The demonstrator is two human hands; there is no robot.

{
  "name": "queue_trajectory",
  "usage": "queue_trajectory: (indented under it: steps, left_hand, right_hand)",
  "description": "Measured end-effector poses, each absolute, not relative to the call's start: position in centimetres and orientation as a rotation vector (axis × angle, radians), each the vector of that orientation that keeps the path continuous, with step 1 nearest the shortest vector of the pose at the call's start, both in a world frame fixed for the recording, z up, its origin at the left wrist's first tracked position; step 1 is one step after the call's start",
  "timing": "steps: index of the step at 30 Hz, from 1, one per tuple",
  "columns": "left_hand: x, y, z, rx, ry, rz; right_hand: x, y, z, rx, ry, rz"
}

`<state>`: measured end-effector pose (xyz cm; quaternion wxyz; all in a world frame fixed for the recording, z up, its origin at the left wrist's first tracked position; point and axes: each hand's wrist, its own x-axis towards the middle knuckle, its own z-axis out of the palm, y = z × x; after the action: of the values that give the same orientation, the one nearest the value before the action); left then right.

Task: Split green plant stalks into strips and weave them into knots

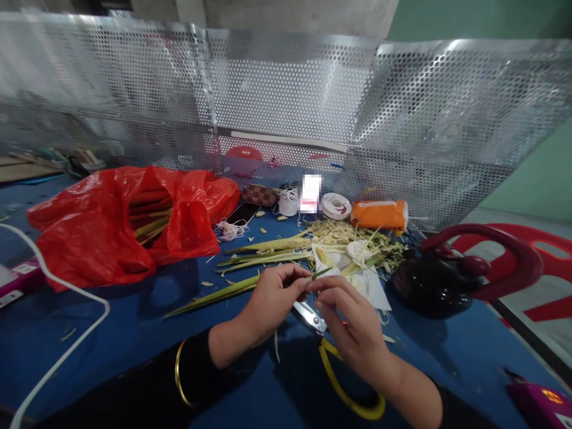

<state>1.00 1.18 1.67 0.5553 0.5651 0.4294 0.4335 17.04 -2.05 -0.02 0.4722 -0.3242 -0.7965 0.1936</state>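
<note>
Over the middle of the table my left hand [279, 295] pinches a thin green leaf strip [322, 273] between thumb and fingers. Its tip sticks out to the right. My right hand [353, 322] is closed, its curled fingertips meeting those of the left; what they grip is hidden. Beneath both hands lies a pair of scissors [328, 372] with yellow handles and silver blades, partly covered by the right hand. Long green leaf stalks [214, 298] lie just left of and behind my left hand. Behind the right hand a pile of pale shredded trimmings [379, 245] rests beside white paper [378, 289].
A red plastic bag [98, 238] with stalks inside stands at left, near a white cable [84, 292]. A dark kettle [435, 280] stands right. Along the perforated metal screen [286, 77] sit a white spool [336, 205], an orange packet [379, 214] and a checked pouch [259, 195].
</note>
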Motion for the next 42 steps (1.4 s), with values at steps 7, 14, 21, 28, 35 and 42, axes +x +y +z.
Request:
queue_trajectory:
  steps: [7,14,21,28,35,42]
  left_hand:
    - [1.2,1.1,1.1,1.3,1.03,1.005]
    - [1.0,1.0,1.1,1.534,1.127,0.979]
    - [0.8,1.2,0.5,1.561,1.065,0.779]
    - [0.7,0.5,1.3,1.733,0.995,0.581]
    - [1.1,0.4,2.1,1.418,0.824,0.712]
    - [0.9,1.0,2.1,1.073,0.876,0.999]
  right_hand:
    - [16.7,-1.9,0.2,-0.807,-1.973,0.548]
    - [16.6,-2.2,-0.3,-0.774,-2.237,0.299]
    - [17.8,-1.7,2.2,-0.894,-2.047,0.522]
    - [19.1,-0.2,2.8,-0.942,-1.896,0.895]
    - [19.3,1.1,0.7,-1.145,-1.497,1.363]
    - [17.9,-0.2,0.7,-1.075,-1.774,0.949]
